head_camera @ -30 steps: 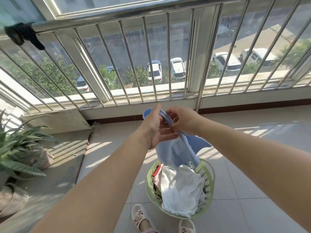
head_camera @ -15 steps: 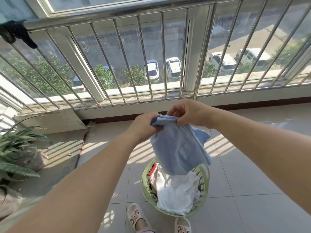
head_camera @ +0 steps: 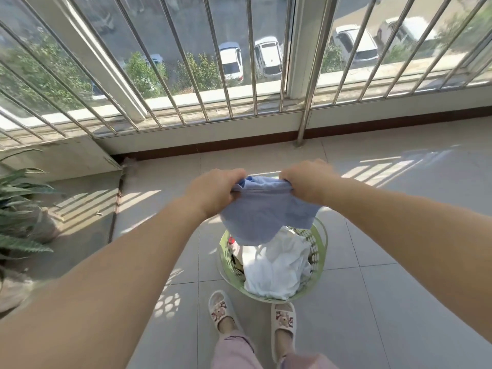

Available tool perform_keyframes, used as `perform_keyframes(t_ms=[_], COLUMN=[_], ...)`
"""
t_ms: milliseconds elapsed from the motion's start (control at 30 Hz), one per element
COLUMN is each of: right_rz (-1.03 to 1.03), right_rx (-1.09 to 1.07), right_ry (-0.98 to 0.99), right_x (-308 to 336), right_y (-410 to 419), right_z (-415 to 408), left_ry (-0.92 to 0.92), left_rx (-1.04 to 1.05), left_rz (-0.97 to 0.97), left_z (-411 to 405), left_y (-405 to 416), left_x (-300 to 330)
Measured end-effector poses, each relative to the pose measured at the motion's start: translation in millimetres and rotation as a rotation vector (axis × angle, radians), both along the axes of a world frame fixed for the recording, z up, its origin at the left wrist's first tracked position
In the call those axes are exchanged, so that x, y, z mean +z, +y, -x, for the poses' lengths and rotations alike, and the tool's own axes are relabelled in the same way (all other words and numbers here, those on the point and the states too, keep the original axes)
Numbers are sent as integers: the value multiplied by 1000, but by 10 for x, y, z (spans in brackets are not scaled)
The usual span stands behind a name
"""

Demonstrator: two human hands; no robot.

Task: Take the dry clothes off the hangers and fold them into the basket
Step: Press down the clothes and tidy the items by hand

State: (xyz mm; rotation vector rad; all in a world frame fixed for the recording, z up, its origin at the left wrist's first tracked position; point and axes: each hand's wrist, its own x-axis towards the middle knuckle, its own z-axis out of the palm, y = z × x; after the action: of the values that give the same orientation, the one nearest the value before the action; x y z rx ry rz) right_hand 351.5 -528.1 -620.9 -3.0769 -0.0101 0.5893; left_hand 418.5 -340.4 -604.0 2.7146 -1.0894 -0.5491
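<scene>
Fingers of left hand (head_camera: 213, 191) curled round the left end of the top edge of the light-blue garment (head_camera: 266, 211); fingers of right hand (head_camera: 306, 182) curled round the right end, same edge. Both grips closed on cloth, hands apart, edge bunched and nearly level between them. Garment hangs free below the hands, its lower hem just above the green laundry basket (head_camera: 320, 243), overlapping the white clothes (head_camera: 277, 265) piled inside. Judgement: thin soft fabric, light, no stiffness, will sag and slide out of a loose pinch; best held at corners or along a seam. Basket already heaped, rim low, little depth left. Slippers (head_camera: 221, 307) just beside the near rim. Tiled floor (head_camera: 386, 315) open to the right; potted plant (head_camera: 18, 209) well left; window bars (head_camera: 253, 62) beyond.
</scene>
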Motion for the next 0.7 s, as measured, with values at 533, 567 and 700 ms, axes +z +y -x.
perform_keyframes(t_ms=[533, 567, 700], right_rz=[-56, -75, -120], right_rx=[-97, -104, -168], right_ry=[41, 67, 195], right_x=[-923, -1044, -1703], right_y=[122, 188, 495], right_z=[279, 354, 661], left_ry=[-53, -8, 130], left_rx=[-269, -293, -398], left_rz=[-118, -145, -270], left_z=[1, 61, 270], left_y=[107, 164, 425], left_x=[-1183, -1311, -1913])
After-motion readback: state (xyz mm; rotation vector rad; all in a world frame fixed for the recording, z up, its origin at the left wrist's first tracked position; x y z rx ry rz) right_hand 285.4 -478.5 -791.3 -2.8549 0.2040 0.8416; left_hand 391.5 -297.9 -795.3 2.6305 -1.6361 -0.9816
